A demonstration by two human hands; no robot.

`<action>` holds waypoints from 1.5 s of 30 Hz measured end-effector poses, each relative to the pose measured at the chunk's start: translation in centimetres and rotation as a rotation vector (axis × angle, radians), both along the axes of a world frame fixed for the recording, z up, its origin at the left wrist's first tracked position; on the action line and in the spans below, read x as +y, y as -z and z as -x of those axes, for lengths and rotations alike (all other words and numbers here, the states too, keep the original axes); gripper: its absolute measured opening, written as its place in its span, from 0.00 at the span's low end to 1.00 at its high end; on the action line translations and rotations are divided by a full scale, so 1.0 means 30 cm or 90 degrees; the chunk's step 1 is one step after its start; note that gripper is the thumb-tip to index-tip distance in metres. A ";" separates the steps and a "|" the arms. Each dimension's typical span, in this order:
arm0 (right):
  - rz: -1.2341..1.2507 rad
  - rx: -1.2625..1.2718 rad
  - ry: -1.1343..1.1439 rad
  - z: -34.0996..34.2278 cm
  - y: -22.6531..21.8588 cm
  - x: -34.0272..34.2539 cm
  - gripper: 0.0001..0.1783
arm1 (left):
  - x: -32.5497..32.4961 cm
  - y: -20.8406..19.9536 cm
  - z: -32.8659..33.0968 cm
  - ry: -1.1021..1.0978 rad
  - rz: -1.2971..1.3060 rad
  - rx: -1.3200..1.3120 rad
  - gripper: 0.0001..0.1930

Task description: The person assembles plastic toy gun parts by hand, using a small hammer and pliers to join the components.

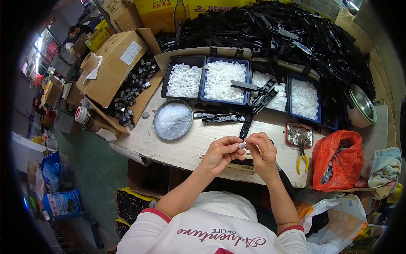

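My left hand (224, 153) pinches a small white round plastic part (241, 145) between thumb and forefinger, just over the near edge of the bench. Close beside it, my right hand (262, 153) has its fingertips pressed together at the part; what they grip is too small to make out. Right behind my fingers, a long black plastic piece (247, 126) lies pointing away from me. More black pieces (222, 118) lie to its left, and others rest across the trays of white parts.
Trays of white parts (225, 80) line the bench's back, below a heap of black pieces (270, 34). Left are a round metal dish (172, 120) and a tipped carton (112, 67). Right are yellow-handled pliers (302, 163), a pin box (298, 134) and a red bag (338, 161).
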State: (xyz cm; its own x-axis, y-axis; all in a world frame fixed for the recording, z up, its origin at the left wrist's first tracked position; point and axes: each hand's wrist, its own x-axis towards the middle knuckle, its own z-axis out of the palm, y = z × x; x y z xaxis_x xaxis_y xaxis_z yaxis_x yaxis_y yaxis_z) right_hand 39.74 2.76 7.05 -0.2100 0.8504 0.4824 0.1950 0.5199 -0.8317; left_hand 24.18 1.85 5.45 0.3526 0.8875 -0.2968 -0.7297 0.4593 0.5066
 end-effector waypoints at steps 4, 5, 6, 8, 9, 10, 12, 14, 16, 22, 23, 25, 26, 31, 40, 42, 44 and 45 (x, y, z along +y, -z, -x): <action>-0.164 -0.146 0.048 0.008 -0.001 0.003 0.17 | -0.003 0.000 0.005 0.002 -0.001 0.007 0.07; -0.244 -0.204 0.059 0.012 -0.009 0.004 0.20 | -0.005 0.003 0.009 0.004 -0.005 0.016 0.07; -0.242 -0.204 0.058 0.019 -0.017 0.007 0.20 | -0.007 0.006 0.013 0.003 -0.003 0.015 0.07; -0.273 -0.238 0.031 0.031 -0.029 0.011 0.20 | -0.016 0.011 0.020 -0.009 -0.014 0.031 0.07; -0.271 -0.238 0.029 0.034 -0.024 0.009 0.20 | -0.022 0.015 0.024 -0.011 -0.012 0.032 0.07; -0.272 -0.229 0.024 0.037 -0.014 0.007 0.20 | -0.028 0.019 0.028 -0.016 -0.005 0.030 0.07; -0.272 -0.219 0.018 0.048 0.001 0.003 0.19 | -0.035 0.021 0.036 -0.024 0.004 0.029 0.07; -0.294 -0.239 0.005 0.058 0.011 -0.005 0.18 | -0.041 0.023 0.040 -0.020 -0.017 -0.001 0.08; -0.257 -0.217 0.013 0.063 0.012 -0.008 0.16 | -0.050 0.021 0.040 -0.027 -0.023 0.028 0.08; 0.120 -0.018 -0.011 0.068 0.015 -0.003 0.06 | -0.090 0.007 0.029 -0.052 -0.114 0.178 0.11; 0.093 -0.023 0.005 0.061 0.032 -0.006 0.06 | -0.094 0.010 0.028 -0.055 -0.137 0.211 0.12; 0.068 -0.029 0.019 0.051 0.046 -0.020 0.06 | -0.098 0.028 0.031 -0.068 -0.138 0.216 0.12; 0.068 -0.047 0.017 0.047 0.045 -0.032 0.06 | -0.100 0.036 0.033 -0.080 -0.141 0.221 0.12; -0.034 -0.087 0.002 0.061 0.069 -0.041 0.06 | -0.107 0.039 0.017 -0.081 -0.142 0.203 0.12; -0.043 -0.313 0.003 0.023 0.084 -0.047 0.05 | -0.071 0.039 0.097 -0.099 -0.273 0.550 0.14; -0.026 -0.338 -0.014 0.029 0.109 -0.059 0.05 | -0.063 0.054 0.108 -0.032 -0.290 0.660 0.13; -0.052 -0.374 -0.005 0.044 0.119 -0.067 0.05 | -0.063 0.069 0.100 -0.032 -0.307 0.672 0.12; -0.051 -0.374 -0.006 0.054 0.123 -0.068 0.05 | -0.063 0.070 0.099 -0.028 -0.322 0.688 0.12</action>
